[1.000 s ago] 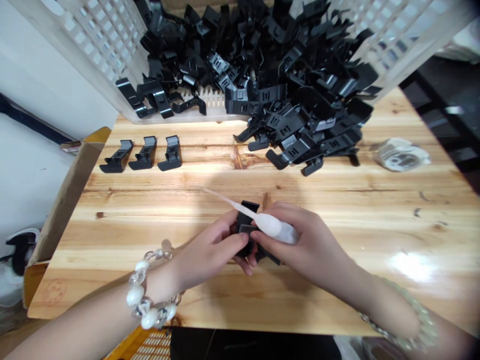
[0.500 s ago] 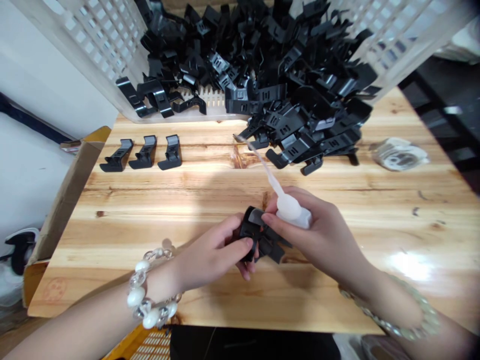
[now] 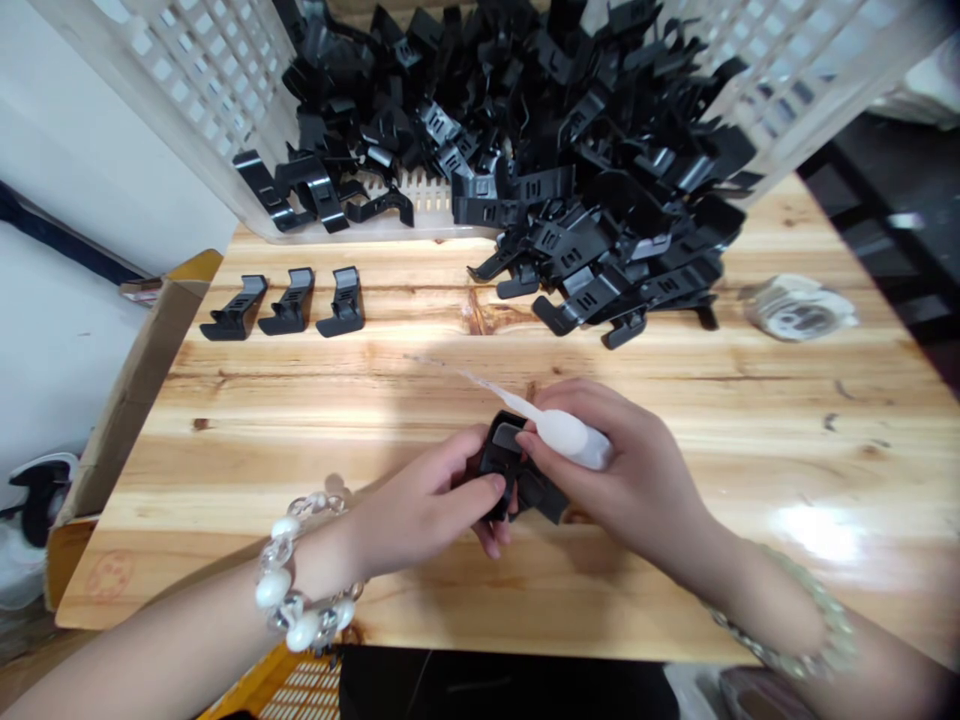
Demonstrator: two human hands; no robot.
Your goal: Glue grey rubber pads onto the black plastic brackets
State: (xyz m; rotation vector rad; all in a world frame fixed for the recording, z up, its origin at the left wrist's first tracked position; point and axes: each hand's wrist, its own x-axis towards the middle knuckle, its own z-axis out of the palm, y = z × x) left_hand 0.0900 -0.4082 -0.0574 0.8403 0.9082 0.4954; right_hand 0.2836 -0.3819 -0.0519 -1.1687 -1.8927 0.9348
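Observation:
Near the front middle of the table, my left hand (image 3: 442,500) is closed on a black plastic clip (image 3: 504,458), its thumb pressed across the part. A grey patch shows on the clip's upper face. My right hand (image 3: 615,460) grips a small white squeeze bottle (image 3: 566,438) with a long thin nozzle that points left and away from me. Its fingers are close against the clip's right side; whether they touch it I cannot tell. Three similar black clips (image 3: 288,303) stand in a row at the left.
A white plastic crate (image 3: 247,190) full of black clips (image 3: 510,110) stands at the back. Some spill in a heap (image 3: 622,265) onto the wooden table (image 3: 300,400). A roll of tape (image 3: 799,307) lies at the right. A cardboard box (image 3: 135,390) stands beyond the left edge.
My right hand has tipped the squeeze bottle, so its nozzle has swung down to the left, away from the heap. My left hand holds the clip in nearly the same place.

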